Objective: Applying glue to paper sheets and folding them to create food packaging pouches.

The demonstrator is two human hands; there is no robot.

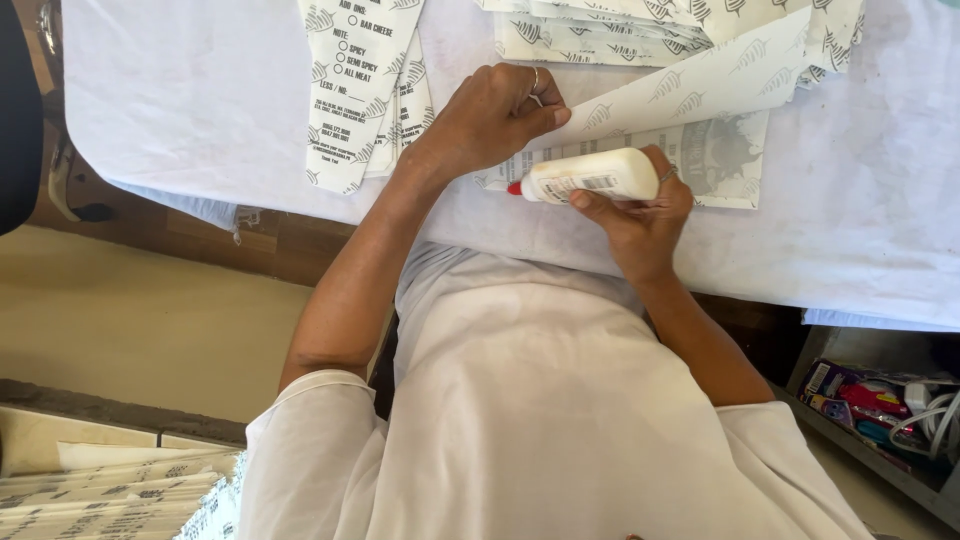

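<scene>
My right hand [640, 215] grips a white glue bottle [590, 175] with a red tip, laid sideways, the tip pointing left over the edge of a printed paper sheet [715, 150]. My left hand [490, 115] pinches the folded flap [700, 85] of that sheet between thumb and fingers, holding it lifted. The sheet lies on a table covered with a white cloth [200, 100]. A ring shows on each hand.
A pile of printed paper pieces [365, 85] lies to the left on the cloth, and a stack of similar sheets [640, 25] at the top. More printed sheets [100, 495] sit low at the left. A shelf with cables and small packets [880, 405] is at the lower right.
</scene>
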